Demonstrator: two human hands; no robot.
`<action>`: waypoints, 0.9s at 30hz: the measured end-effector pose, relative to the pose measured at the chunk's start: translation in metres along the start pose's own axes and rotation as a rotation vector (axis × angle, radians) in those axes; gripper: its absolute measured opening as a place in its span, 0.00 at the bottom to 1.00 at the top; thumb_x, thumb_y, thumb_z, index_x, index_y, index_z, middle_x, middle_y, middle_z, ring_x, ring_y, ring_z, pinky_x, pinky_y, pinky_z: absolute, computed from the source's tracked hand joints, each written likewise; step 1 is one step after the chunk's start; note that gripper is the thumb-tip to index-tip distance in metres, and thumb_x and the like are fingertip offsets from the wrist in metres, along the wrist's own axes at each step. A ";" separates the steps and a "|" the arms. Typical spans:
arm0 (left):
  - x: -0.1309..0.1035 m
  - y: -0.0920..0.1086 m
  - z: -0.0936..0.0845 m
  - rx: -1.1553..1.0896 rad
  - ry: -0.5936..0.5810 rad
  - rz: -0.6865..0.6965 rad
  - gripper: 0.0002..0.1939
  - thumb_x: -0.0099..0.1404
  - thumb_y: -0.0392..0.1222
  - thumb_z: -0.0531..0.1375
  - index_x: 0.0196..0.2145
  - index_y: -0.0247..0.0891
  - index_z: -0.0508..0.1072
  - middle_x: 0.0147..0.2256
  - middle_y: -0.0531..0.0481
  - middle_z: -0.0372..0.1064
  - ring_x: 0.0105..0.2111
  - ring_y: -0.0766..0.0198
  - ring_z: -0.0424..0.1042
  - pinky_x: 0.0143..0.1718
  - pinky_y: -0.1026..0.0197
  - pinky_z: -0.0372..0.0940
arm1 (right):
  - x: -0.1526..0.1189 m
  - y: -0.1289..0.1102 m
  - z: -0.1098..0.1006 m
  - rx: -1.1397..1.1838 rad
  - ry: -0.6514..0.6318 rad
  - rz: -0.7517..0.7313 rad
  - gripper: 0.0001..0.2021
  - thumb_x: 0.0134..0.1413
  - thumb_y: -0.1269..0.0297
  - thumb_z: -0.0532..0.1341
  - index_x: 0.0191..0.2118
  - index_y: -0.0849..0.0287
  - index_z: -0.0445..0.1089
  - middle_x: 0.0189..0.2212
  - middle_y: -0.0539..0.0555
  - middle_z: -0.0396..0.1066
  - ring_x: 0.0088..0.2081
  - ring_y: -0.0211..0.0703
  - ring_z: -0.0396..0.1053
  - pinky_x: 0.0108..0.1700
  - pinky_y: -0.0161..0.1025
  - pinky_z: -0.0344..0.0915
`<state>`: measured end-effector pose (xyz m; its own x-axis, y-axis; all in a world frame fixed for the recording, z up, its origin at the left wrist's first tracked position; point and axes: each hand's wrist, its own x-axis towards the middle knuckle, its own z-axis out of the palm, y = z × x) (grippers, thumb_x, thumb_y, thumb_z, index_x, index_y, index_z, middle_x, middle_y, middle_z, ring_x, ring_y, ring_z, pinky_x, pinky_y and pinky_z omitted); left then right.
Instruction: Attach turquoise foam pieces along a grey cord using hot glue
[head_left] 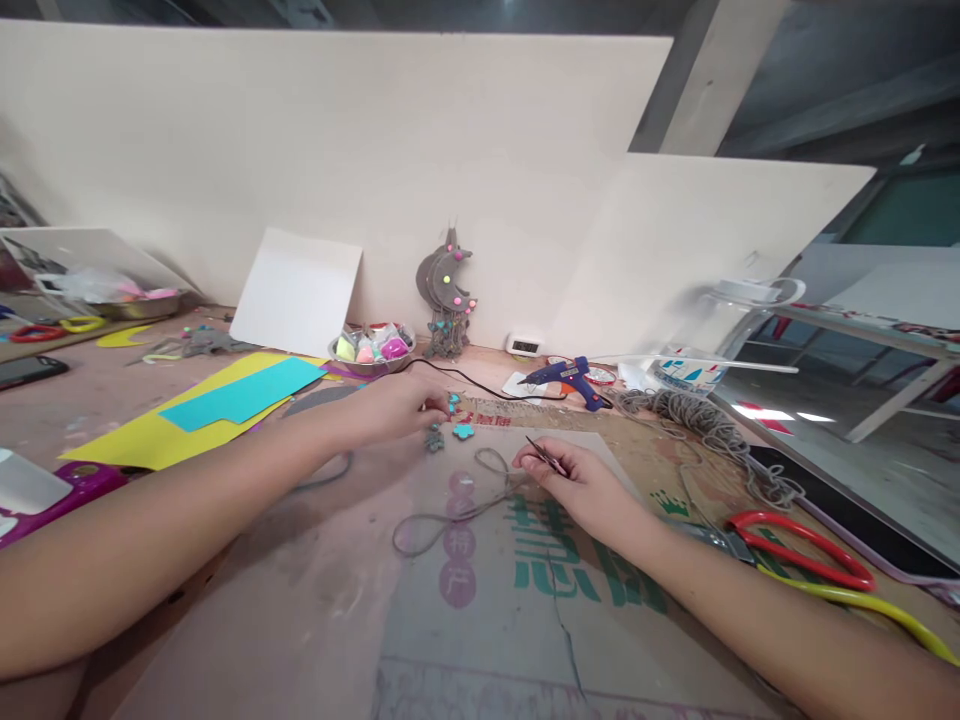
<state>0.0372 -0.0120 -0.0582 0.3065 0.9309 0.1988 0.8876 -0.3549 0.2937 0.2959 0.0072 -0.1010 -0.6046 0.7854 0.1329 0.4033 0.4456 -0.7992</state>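
Observation:
My left hand (pixel 409 405) hangs over the far part of the work sheet, thumb and fingers pinched close beside small turquoise flower pieces (pixel 463 431); what it holds, if anything, is too small to name. A small grey flower piece (pixel 434 438) lies just below it. In my right hand (pixel 562 470) is a pair of small dark scissors (pixel 546 455), their tip pointing up and left. Grey cord (pixel 431 519) runs in loops leftward from by the right fingers across the printed sheet (pixel 480 640).
A blue glue gun (pixel 574 382), a coil of grey cord (pixel 701 420) and red-yellow scissors (pixel 802 550) stand to the right. Behind are a bowl of coloured clay (pixel 373 347) and a decorated grey moon (pixel 448 280). Yellow sheet (pixel 142 437) and purple-handled scissors (pixel 82 490) are left.

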 end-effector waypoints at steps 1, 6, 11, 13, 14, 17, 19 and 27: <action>0.000 0.002 0.005 -0.009 0.032 0.058 0.13 0.62 0.46 0.52 0.34 0.42 0.75 0.35 0.51 0.73 0.33 0.62 0.69 0.31 0.65 0.58 | -0.001 -0.002 -0.001 -0.025 0.005 -0.002 0.15 0.56 0.52 0.53 0.34 0.60 0.67 0.26 0.49 0.63 0.29 0.38 0.60 0.31 0.35 0.57; 0.001 0.005 0.033 0.040 0.106 0.190 0.14 0.65 0.44 0.51 0.43 0.41 0.73 0.39 0.45 0.72 0.42 0.56 0.67 0.43 0.57 0.59 | -0.004 -0.021 -0.026 -0.293 0.065 -0.123 0.18 0.58 0.53 0.50 0.46 0.59 0.67 0.39 0.56 0.70 0.40 0.46 0.66 0.42 0.41 0.62; 0.003 0.004 0.050 0.112 0.149 0.156 0.16 0.66 0.45 0.50 0.45 0.40 0.72 0.41 0.41 0.69 0.46 0.52 0.64 0.46 0.52 0.58 | 0.009 -0.007 -0.070 -0.609 0.093 -0.102 0.21 0.58 0.55 0.50 0.53 0.59 0.65 0.51 0.59 0.66 0.51 0.53 0.63 0.52 0.47 0.58; 0.005 0.004 0.052 0.129 0.154 0.138 0.16 0.66 0.46 0.50 0.44 0.39 0.73 0.41 0.41 0.69 0.46 0.52 0.64 0.46 0.51 0.59 | 0.015 0.011 -0.084 -0.662 0.071 -0.070 0.21 0.57 0.56 0.52 0.53 0.59 0.66 0.50 0.59 0.68 0.49 0.52 0.66 0.50 0.44 0.61; 0.005 0.004 0.052 0.133 0.154 0.135 0.16 0.65 0.46 0.50 0.42 0.39 0.73 0.40 0.41 0.69 0.45 0.52 0.64 0.46 0.51 0.59 | 0.017 0.020 -0.090 -0.687 0.068 -0.065 0.20 0.56 0.56 0.54 0.52 0.59 0.67 0.48 0.59 0.70 0.47 0.52 0.67 0.48 0.43 0.62; 0.007 0.004 0.051 0.115 0.151 0.134 0.14 0.64 0.46 0.52 0.39 0.37 0.73 0.37 0.42 0.69 0.42 0.52 0.66 0.43 0.53 0.60 | 0.021 0.041 -0.100 -0.774 0.024 -0.027 0.20 0.54 0.58 0.57 0.52 0.58 0.68 0.42 0.58 0.73 0.41 0.50 0.70 0.44 0.40 0.63; 0.007 0.005 0.046 0.081 0.163 0.130 0.13 0.63 0.46 0.53 0.37 0.37 0.74 0.37 0.43 0.70 0.41 0.53 0.67 0.42 0.54 0.59 | 0.021 0.046 -0.103 -0.841 -0.002 -0.003 0.20 0.53 0.59 0.57 0.52 0.56 0.68 0.42 0.58 0.72 0.40 0.50 0.70 0.43 0.39 0.63; -0.002 0.031 0.024 -0.337 0.180 -0.030 0.12 0.63 0.48 0.52 0.32 0.39 0.71 0.31 0.52 0.71 0.31 0.63 0.68 0.30 0.63 0.59 | 0.012 0.010 -0.079 -0.844 -0.003 -0.191 0.13 0.57 0.64 0.53 0.44 0.54 0.71 0.42 0.55 0.70 0.39 0.45 0.68 0.40 0.39 0.63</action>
<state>0.0726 -0.0226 -0.0722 0.1897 0.9219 0.3378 0.7230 -0.3639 0.5872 0.3466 0.0551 -0.0609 -0.7151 0.6642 0.2179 0.6693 0.7405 -0.0606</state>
